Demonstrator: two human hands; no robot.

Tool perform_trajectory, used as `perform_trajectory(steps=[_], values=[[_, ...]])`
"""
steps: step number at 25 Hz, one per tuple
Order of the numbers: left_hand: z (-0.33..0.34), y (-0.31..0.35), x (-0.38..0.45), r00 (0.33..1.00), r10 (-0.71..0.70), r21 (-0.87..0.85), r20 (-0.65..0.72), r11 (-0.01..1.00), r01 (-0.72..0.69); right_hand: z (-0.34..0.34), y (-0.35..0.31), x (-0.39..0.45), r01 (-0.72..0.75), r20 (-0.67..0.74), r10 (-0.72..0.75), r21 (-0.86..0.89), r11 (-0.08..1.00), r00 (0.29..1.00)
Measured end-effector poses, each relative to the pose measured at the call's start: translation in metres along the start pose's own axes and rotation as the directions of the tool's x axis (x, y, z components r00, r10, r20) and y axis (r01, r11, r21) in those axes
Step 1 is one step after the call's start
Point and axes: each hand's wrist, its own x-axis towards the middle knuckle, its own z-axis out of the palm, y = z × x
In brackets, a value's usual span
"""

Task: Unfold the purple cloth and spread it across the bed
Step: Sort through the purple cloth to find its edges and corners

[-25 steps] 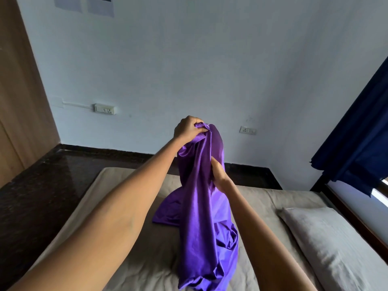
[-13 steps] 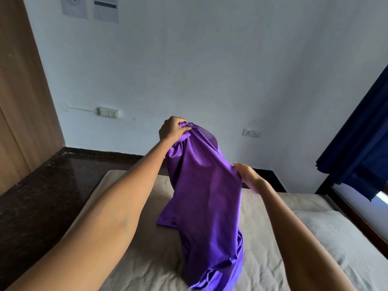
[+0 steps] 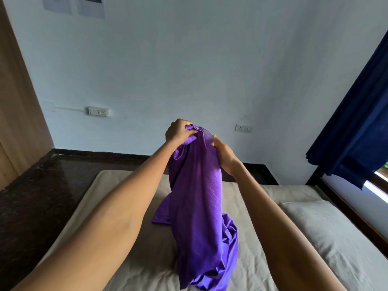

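The purple cloth hangs bunched in a long column above the bed, its lower end piled on the beige sheet. My left hand is clenched on the cloth's top edge, held up in front of the wall. My right hand sits just right of it and a little lower, fingers pressed against the cloth's right edge near the top. A flap of the cloth trails to the left on the sheet.
A grey pillow lies on the bed's right side. A dark blue curtain hangs at the right by a window. Dark stone floor runs left of the bed, next to a wooden door.
My right hand has moved up and left along the cloth's edge, from wide of the cloth to close beside my left hand. The cloth has narrowed back into a column.
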Motion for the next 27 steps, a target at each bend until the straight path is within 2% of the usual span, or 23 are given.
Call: perform_trajectory(steps=[1, 3, 5, 7, 8, 10, 12, 13, 15, 17, 19, 21, 23, 25, 27], values=[[-0.001, -0.002, 0.000, 1.000, 0.006, -0.001, -0.002, 1.000, -0.006, 0.000, -0.009, -0.008, 0.016, 0.027, -0.015, -0.004, 1.000, 1.000], [-0.005, -0.005, 0.000, 1.000, 0.013, 0.002, -0.015, 1.000, -0.013, -0.003, -0.013, -0.018, 0.062, 0.147, -0.042, -0.132, 0.989, 0.988], [-0.009, -0.009, 0.001, 1.000, 0.015, 0.007, -0.027, 1.000, -0.014, -0.009, -0.007, -0.022, 0.064, 0.260, 0.003, -0.250, 0.966, 0.966], [-0.010, -0.011, 0.000, 0.999, 0.011, -0.001, -0.037, 1.000, -0.011, -0.009, 0.000, -0.021, 0.160, 0.175, -0.096, -0.398, 0.903, 0.980], [-0.010, -0.011, -0.001, 0.999, 0.013, -0.004, -0.038, 1.000, -0.013, -0.006, 0.002, -0.019, 0.228, 0.075, -0.221, -0.512, 0.828, 0.972], [-0.008, -0.009, -0.001, 0.999, 0.030, -0.003, -0.023, 1.000, -0.030, 0.003, 0.005, -0.019, 0.305, -0.071, -0.486, -0.696, 0.649, 0.871], [-0.005, -0.006, -0.003, 0.999, 0.044, 0.015, 0.002, 0.999, -0.044, 0.013, 0.001, -0.022, 0.350, -0.034, -0.616, -0.797, 0.491, 0.787], [-0.004, -0.003, -0.004, 0.999, 0.047, 0.026, 0.015, 0.999, -0.047, 0.017, -0.001, -0.022, 0.355, 0.036, -0.633, -0.851, 0.386, 0.774], [-0.003, 0.000, -0.005, 0.998, 0.054, 0.030, 0.036, 0.998, -0.056, 0.017, -0.003, -0.019, 0.292, 0.129, -0.584, -0.936, 0.195, 0.801], [-0.002, 0.000, -0.008, 0.997, 0.065, 0.010, 0.049, 0.998, -0.066, 0.012, -0.005, -0.017, 0.166, 0.085, -0.498, -0.979, 0.121, 0.863], [-0.003, -0.004, -0.009, 0.997, 0.067, -0.016, 0.041, 0.998, -0.066, 0.001, -0.002, -0.015, 0.055, 0.001, -0.367, -0.989, 0.136, 0.930], [-0.005, -0.010, -0.010, 0.998, 0.055, -0.027, 0.016, 0.998, -0.055, -0.013, 0.005, -0.014, 0.043, 0.012, -0.167, -0.983, 0.180, 0.986], [-0.008, -0.014, -0.008, 0.999, 0.045, -0.025, 0.018, 0.999, -0.044, -0.022, 0.014, -0.017, 0.099, 0.088, -0.049, -0.937, 0.335, 0.995], [-0.009, -0.015, -0.007, 0.998, 0.044, -0.020, 0.039, 0.999, -0.043, -0.018, 0.017, -0.021, 0.175, 0.106, -0.154, -0.809, 0.561, 0.982], [-0.007, -0.013, -0.006, 0.998, 0.048, -0.013, 0.052, 0.999, -0.047, -0.005, 0.012, -0.022, 0.254, 0.027, -0.310, -0.646, 0.720, 0.950]])
